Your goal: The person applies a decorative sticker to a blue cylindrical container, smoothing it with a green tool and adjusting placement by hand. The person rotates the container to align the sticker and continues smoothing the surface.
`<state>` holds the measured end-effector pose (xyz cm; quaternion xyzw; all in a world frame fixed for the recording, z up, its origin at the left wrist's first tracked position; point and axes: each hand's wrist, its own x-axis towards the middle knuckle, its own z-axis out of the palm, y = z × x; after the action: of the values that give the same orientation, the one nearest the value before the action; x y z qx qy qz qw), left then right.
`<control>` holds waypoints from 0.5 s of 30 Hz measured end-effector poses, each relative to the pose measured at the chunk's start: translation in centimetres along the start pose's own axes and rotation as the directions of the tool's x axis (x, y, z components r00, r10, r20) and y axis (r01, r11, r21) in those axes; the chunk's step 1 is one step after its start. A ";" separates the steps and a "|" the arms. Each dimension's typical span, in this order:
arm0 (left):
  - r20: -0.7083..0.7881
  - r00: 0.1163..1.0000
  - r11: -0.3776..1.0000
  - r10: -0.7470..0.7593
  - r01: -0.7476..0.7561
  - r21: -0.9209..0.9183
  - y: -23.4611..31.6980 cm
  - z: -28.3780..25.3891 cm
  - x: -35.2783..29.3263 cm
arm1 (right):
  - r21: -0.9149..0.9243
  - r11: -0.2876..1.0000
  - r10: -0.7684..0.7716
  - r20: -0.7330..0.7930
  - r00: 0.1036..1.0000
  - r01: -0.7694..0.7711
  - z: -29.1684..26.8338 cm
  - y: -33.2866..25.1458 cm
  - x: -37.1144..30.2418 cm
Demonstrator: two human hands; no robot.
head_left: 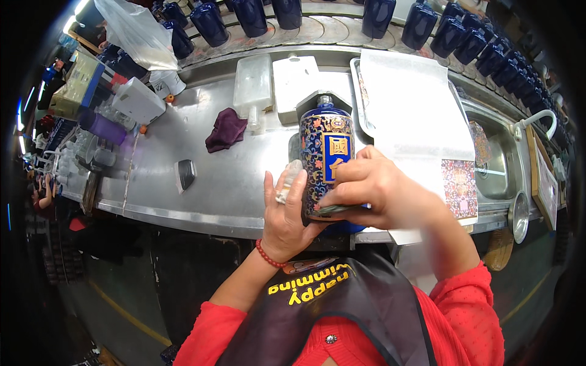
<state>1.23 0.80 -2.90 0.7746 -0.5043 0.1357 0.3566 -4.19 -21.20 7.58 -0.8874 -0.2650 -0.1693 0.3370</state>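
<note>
A dark blue bottle [312, 165] with a floral label and a gold-framed blue panel lies with its bare neck pointing away from me, on a pale angular support [337, 97]. My left hand [284, 210] grips its lower left side, thumb near the base; one finger is wrapped in whitish tape. Over the lower right of the bottle, my right hand [372, 189] is closed around a thin, dark, flat-edged piece [342, 208], which lies against the label near the base. Its exact kind is hard to make out, and my fingers hide part of the label.
Left of the bottle are a purple cloth [226, 130], a small dark block [186, 174] and a clear container [253, 85]. White sheets [409, 104] and a patterned label [459, 189] lie right, before a sink [503, 155]. Blue bottles [252, 18] line the conveyor behind.
</note>
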 end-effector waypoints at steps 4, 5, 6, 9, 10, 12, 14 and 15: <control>0.022 0.999 0.998 -0.026 0.027 -0.064 -0.5 0.4 -0.6 | 0.168 0.928 0.370 -0.502 0.782 -0.332 0.2 2.1 -0.5; 0.015 0.999 0.997 -0.033 0.034 -0.068 -0.6 0.5 -0.8 | -0.438 0.814 0.130 -0.505 0.853 -0.383 -0.3 2.1 -0.9; 0.006 0.999 0.997 -0.041 0.041 -0.070 -0.8 0.5 -0.9 | -0.473 0.863 -0.064 -0.450 0.891 -0.177 0.4 1.7 -1.1; 0.007 0.999 0.998 -0.041 0.042 -0.052 -1.3 0.9 -1.1 | 0.054 0.980 -0.190 -0.027 0.981 0.191 0.6 0.0 -2.5; -0.001 1.000 0.998 -0.026 0.026 -0.052 -1.2 1.0 -1.2 | 0.170 0.985 -0.006 -0.068 0.998 0.017 0.6 0.4 -2.6; 0.054 0.998 0.998 -0.036 0.039 -0.052 -1.3 0.9 -1.3 | 0.422 0.893 0.248 -0.174 0.953 -0.155 0.5 1.4 -2.7; 0.065 0.996 0.993 -0.067 0.073 -0.093 -1.0 0.5 -1.3 | 0.182 0.872 0.478 -0.515 0.712 -0.453 0.5 2.7 -3.0; 0.062 0.997 0.995 -0.048 0.053 -0.084 -1.0 0.2 -1.2 | 0.030 0.943 0.301 -0.499 0.813 -0.331 1.0 2.9 -3.5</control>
<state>1.53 1.68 -4.12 0.7749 -0.5003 0.0816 0.3775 -5.18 -23.64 3.73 -0.8547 -0.0134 -0.3410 0.3912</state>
